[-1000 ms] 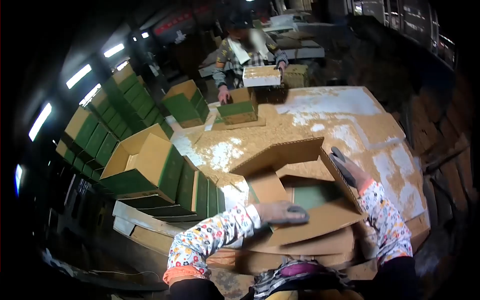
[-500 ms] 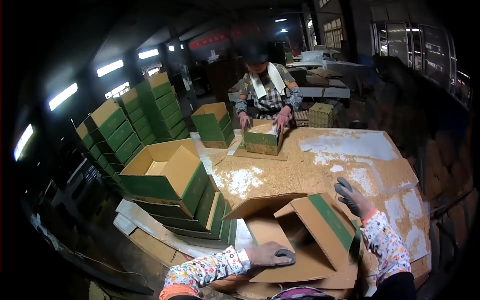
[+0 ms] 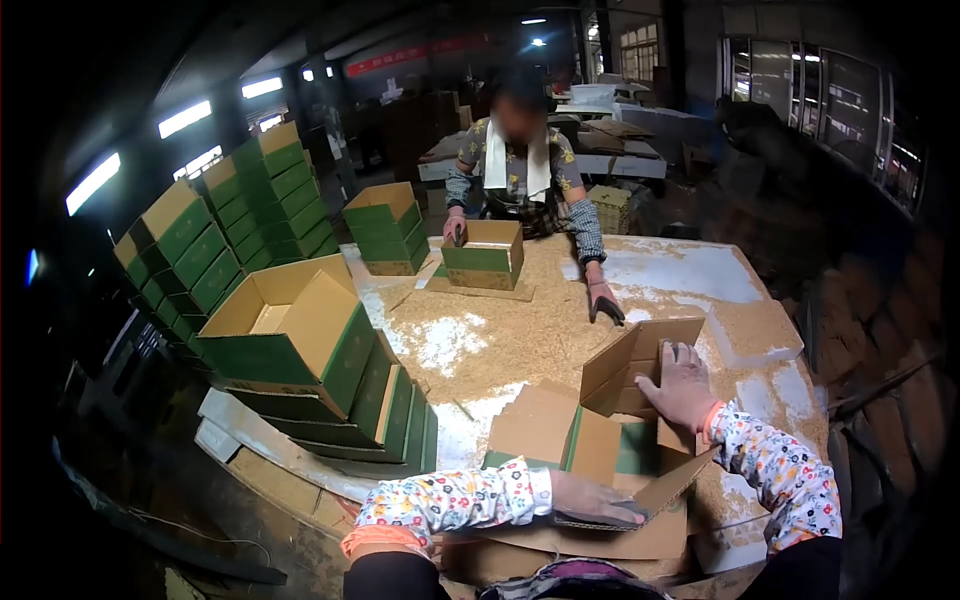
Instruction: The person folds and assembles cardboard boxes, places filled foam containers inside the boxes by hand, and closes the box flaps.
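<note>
A partly folded cardboard carton (image 3: 597,447), brown with green bands, lies on the near side of the table with flaps standing at different angles. My left hand (image 3: 598,500), in a glove with dark fingertips, rests flat with stretched fingers on its near flap. Against the raised brown panel (image 3: 625,365) at the carton's far side, my right hand (image 3: 685,388) presses with fingers spread and thumb apart. Part of the carton's inside is hidden by the flaps and my hands.
Nested green cartons (image 3: 290,350) stand at my left, with taller stacks (image 3: 275,200) behind. Across the table (image 3: 530,330), a co-worker (image 3: 520,160) has one hand at an open box (image 3: 483,258) and the other reaching over the tabletop. White patches and a cardboard piece (image 3: 760,330) lie right.
My right hand has come down onto the carton's panel, and the carton has been turned and its flaps shifted. My left hand has moved right. The co-worker's one hand has left the box.
</note>
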The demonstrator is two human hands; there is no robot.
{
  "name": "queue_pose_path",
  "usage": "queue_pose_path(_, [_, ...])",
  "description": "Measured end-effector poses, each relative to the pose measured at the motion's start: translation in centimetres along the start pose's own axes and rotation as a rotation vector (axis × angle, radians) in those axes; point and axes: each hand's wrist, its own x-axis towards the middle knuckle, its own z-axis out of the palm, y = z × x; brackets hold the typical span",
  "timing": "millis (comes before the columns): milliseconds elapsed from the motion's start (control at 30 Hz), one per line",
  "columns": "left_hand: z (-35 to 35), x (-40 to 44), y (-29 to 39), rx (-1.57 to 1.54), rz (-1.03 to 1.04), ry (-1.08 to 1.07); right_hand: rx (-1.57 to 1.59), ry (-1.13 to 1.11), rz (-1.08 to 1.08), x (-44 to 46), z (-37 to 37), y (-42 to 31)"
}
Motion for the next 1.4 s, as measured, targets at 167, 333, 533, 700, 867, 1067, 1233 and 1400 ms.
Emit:
queue_pose_path(167, [-4.9,-1.8,4.6,-0.732,-0.586,0.07,-0.336,-0.287,-0.313,-0.9,7.3,1.6])
queue_pose_path(333, [-1.4,-3.1,-0.1,-0.281,-1.153,0.768,0.953,-1.041,-0.061,1.7,-6.3,1.3])
queue_pose_path(533, [2.2,-0.2,0.7,0.085,-1.225,0.918,-0.109,-0.029,-0.428,-0.2,0.1,6.2])
queue_pose_path(700, [5.7,-0.7,-0.5,-0.302,-1.493,1.069,0.178,0.256,-0.36,-10.1,3.5,7.2])
queue_pose_path(867, [-1.0,-4.7,0.6,-1.046,-1.109,0.462,0.846,0.618,0.376,-10.5,7.4,10.8])
queue_pose_path(1067, [4.6,-3.7,4.2,0.201,-0.677,0.888,1.299,0.155,0.245,-11.0,4.5,13.2])
queue_pose_path(1233, [7.3,-10.5,-0.5,0.07,-1.111,0.747,1.279,-0.262,0.243,-5.8,11.7,13.9])
queue_pose_path(1400, [-4.0,-2.4,-5.0,-0.115,-1.493,0.623,0.968,-0.171,-0.036,-6.4,9.3,8.0])
